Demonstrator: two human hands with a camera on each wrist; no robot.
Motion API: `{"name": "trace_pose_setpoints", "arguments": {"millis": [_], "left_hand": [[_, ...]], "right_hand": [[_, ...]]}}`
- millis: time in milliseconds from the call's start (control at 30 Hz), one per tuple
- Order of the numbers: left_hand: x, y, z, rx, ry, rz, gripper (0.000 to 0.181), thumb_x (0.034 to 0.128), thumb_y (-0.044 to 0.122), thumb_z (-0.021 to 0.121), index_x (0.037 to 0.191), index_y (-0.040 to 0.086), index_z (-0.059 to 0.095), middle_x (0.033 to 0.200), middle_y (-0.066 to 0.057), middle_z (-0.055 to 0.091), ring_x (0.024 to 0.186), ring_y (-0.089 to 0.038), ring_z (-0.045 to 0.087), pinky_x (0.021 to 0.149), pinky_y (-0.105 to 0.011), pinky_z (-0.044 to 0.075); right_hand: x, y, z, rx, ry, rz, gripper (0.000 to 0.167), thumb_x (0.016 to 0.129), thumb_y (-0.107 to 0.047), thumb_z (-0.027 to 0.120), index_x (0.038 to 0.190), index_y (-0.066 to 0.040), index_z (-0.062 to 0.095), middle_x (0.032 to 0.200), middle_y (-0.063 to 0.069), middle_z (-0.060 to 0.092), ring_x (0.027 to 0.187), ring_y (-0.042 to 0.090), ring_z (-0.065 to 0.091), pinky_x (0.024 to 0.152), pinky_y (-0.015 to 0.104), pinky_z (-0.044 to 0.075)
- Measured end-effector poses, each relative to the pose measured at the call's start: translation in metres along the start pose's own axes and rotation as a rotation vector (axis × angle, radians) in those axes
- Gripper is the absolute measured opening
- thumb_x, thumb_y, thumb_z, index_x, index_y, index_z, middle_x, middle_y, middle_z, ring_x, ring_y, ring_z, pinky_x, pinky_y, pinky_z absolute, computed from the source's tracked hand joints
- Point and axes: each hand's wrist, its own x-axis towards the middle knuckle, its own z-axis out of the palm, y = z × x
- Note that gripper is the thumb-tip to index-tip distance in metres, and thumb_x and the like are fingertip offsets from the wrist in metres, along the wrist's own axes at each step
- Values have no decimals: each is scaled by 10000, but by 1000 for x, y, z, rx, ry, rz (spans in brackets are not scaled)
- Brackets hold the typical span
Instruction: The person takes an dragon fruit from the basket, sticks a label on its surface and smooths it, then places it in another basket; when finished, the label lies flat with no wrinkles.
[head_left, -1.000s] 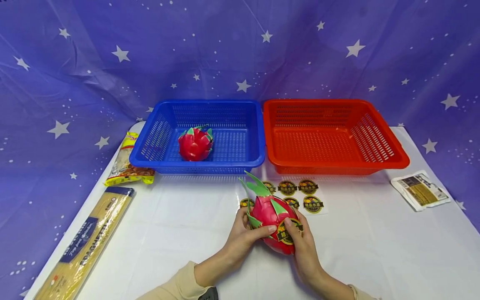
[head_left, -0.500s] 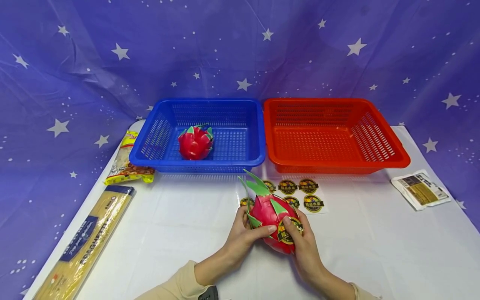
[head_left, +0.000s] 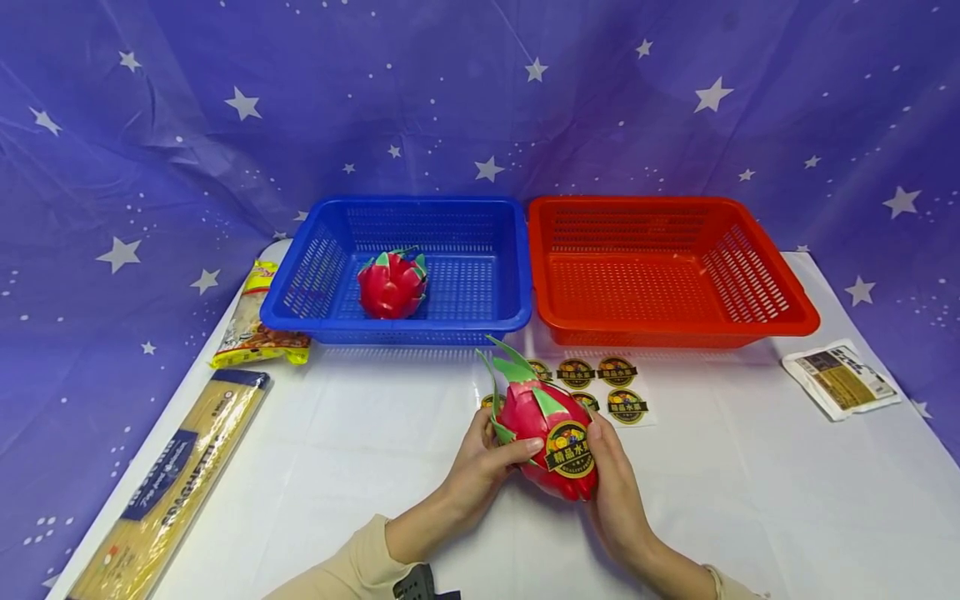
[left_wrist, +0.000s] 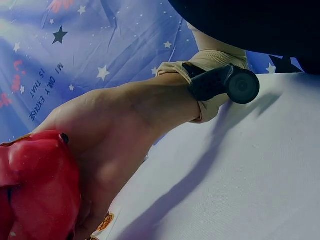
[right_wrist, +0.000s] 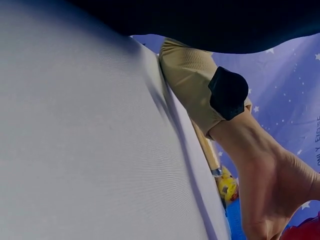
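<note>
In the head view, both hands hold a red dragon fruit with green leaf tips point(head_left: 528, 417) above the near middle of the table. My left hand point(head_left: 476, 471) grips its left side, thumb lying across the front. The right hand point(head_left: 618, 492) wraps the right side, its thumb along the edge. A round black-and-gold sticker point(head_left: 572, 450) sits on the fruit's front between the thumbs. Behind the fruit lies a sheet of similar stickers point(head_left: 596, 389), partly covered by it. The left wrist view shows the dragon fruit point(left_wrist: 40, 187) cut off at the frame's edge.
A blue basket point(head_left: 397, 327) with another dragon fruit point(head_left: 392, 287) stands at the back, touching or close beside a red basket point(head_left: 675, 327). On the left are a yellow-ended food bag point(head_left: 258, 325) and a spaghetti pack point(head_left: 172, 487). A white sachet point(head_left: 840, 381) lies right.
My right thumb has come off the sticker to the fruit's right edge. The fruit has turned slightly, so the whole sticker face shows more squarely. The left hand keeps its grip.
</note>
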Motion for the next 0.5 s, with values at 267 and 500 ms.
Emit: {"name": "trace_pose_setpoints", "arguments": {"millis": [267, 500], "left_hand": [[2, -2, -3, 6, -23, 19, 684, 762, 195, 684, 1294, 183, 254, 1269, -77, 519, 1114, -201, 542, 906, -328, 467], [4, -6, -5, 20, -20, 30, 685, 765, 214, 686, 1293, 179, 253, 1267, -75, 520, 1109, -205, 549, 899, -332, 475]], "right_hand": [[2, -2, -1, 59, -28, 53, 417, 990, -376, 245, 1355, -177, 269, 1237, 4, 374, 1069, 56, 442, 856, 203, 438], [-1, -5, 0, -25, -34, 13, 400, 984, -309, 318, 1350, -154, 274, 1240, 27, 364, 1067, 57, 440, 842, 184, 433]]}}
